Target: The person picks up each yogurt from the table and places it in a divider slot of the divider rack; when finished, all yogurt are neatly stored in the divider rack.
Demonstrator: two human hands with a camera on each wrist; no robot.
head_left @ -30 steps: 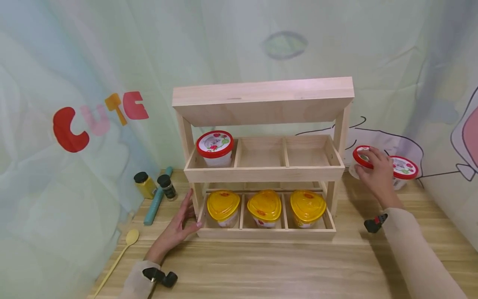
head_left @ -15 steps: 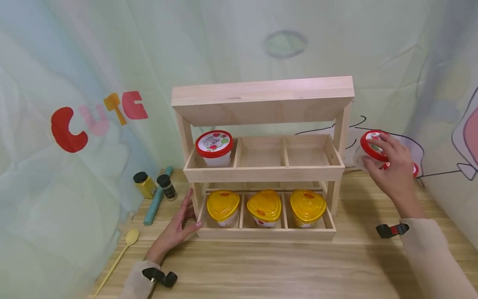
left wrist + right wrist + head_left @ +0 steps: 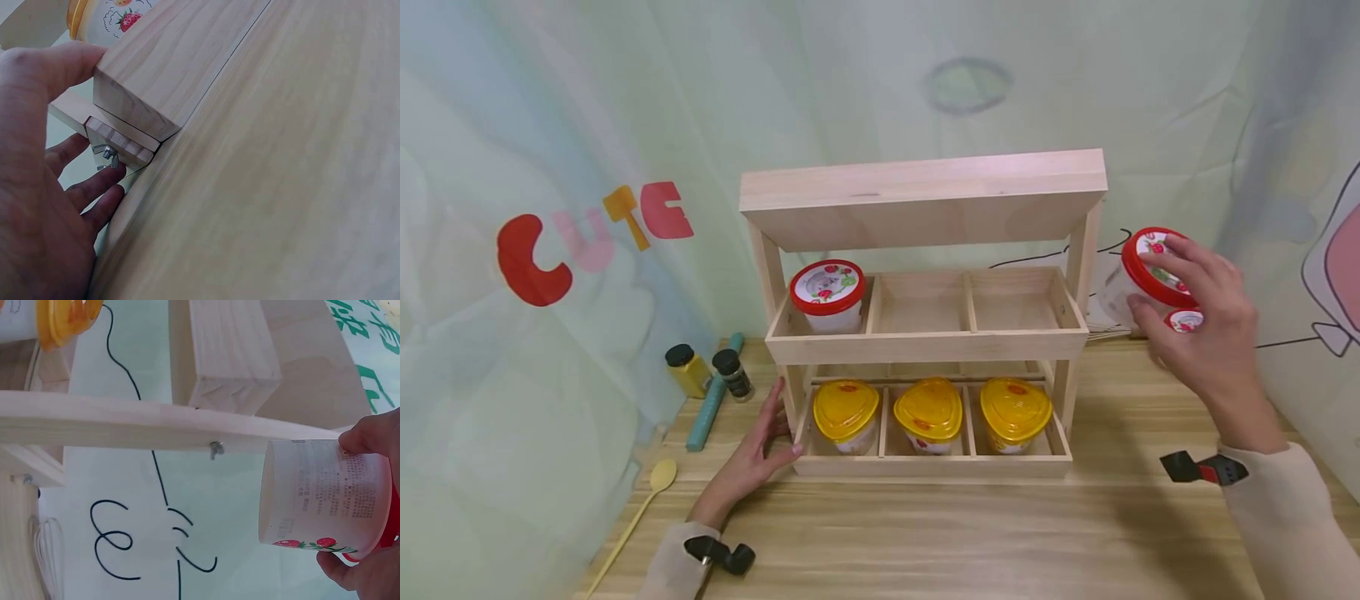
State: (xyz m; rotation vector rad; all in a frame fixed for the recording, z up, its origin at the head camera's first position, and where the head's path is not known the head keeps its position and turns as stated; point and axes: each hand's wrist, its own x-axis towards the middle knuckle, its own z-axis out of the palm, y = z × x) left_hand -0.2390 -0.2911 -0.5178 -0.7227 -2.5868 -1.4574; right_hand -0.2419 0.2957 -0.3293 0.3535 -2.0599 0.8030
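A white tub with a red, strawberry-printed lid (image 3: 1138, 250) is in the air right of the two-tier wooden rack (image 3: 925, 348). My right hand (image 3: 1213, 342) holds it, thumb and fingers on opposite sides. In the right wrist view the tub (image 3: 319, 494) lies sideways near the rack's side post. At the rack's lower left corner rests my left hand (image 3: 747, 467), thumb on the tray's front edge, extended fingers along the side by a wing nut (image 3: 109, 152). One red-lidded tub (image 3: 827, 287) sits in the upper tray's left compartment. Yellow-lidded tubs (image 3: 928, 408) fill the lower tray's three compartments.
Another red-lidded tub (image 3: 1185, 320) stands behind my right hand, mostly hidden. At the left are a yellow jar (image 3: 690, 375), a dark-capped spice jar (image 3: 734, 379), a teal rod (image 3: 707, 417) and a yellow spoon (image 3: 662, 477). A wire whisk (image 3: 47, 553) lies behind the rack.
My right hand has lifted the red-lidded tub from beside the other one, carrying it up and slightly right while tilting it. My left hand has stayed at the rack's corner.
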